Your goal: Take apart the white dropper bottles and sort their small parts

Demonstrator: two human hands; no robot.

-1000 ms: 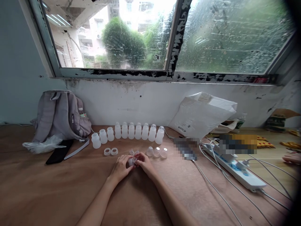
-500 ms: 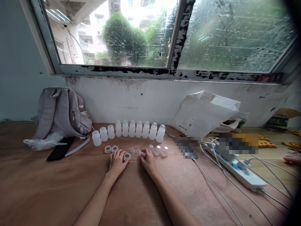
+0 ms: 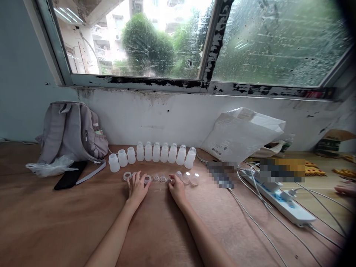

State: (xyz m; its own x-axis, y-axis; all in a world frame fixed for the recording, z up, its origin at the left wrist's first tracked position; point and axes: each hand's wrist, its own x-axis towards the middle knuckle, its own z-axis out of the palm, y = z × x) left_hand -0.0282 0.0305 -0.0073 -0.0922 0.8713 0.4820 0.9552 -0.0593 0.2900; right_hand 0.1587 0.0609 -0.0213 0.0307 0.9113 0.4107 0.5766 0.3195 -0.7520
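Note:
My left hand (image 3: 136, 188) rests on the table with its thumb and forefinger around a white screw ring (image 3: 147, 179). Beside it lies another ring (image 3: 127, 175), and a further one is partly hidden behind my left fingers. My right hand (image 3: 177, 190) pinches a small clear bottle teat (image 3: 169, 181), which my fingers partly cover. Between my hands lie two more clear teats (image 3: 156, 178). Several clear dome caps (image 3: 195, 180) lie just right of my right fingers. Behind stands a row of frosted baby bottles: open ones (image 3: 114, 164) at the left, capped ones (image 3: 164, 152) further right.
A grey backpack (image 3: 73, 129), a clear plastic bag (image 3: 52, 167) and a black flat item (image 3: 71, 176) lie left. At right are a white bag (image 3: 243, 133), a blurred device (image 3: 221, 174), cables and a power strip (image 3: 292, 207). Another person's hand (image 3: 345, 189) shows far right.
My left hand has moved slightly away from me and left, bringing the ring into line with the others. My right hand has shifted slightly right and still pinches the teat.

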